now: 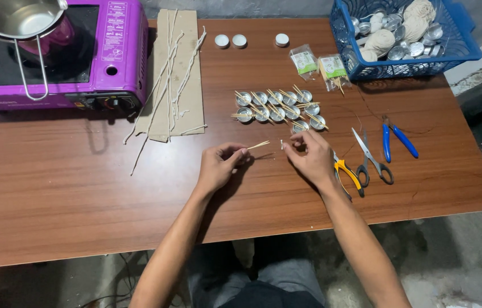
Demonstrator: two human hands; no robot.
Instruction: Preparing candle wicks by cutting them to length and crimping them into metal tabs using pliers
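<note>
My left hand (221, 163) pinches a thin wooden stick (259, 145) that points right, just above the brown table (70, 188). My right hand (309, 155) pinches a short white wick piece (281, 144) close to the stick's tip; the two are a small gap apart. Just beyond both hands lie several small metal cups (278, 106) in two rows, each with sticks laid across its rim.
Yellow-handled pliers (348, 174), grey scissors (373, 158) and blue-handled pliers (395, 140) lie right of my right hand. A blue basket (403, 34) with string balls and cups sits back right. Cardboard with waxed wicks (175, 74) and a purple stove (58, 54) stand back left.
</note>
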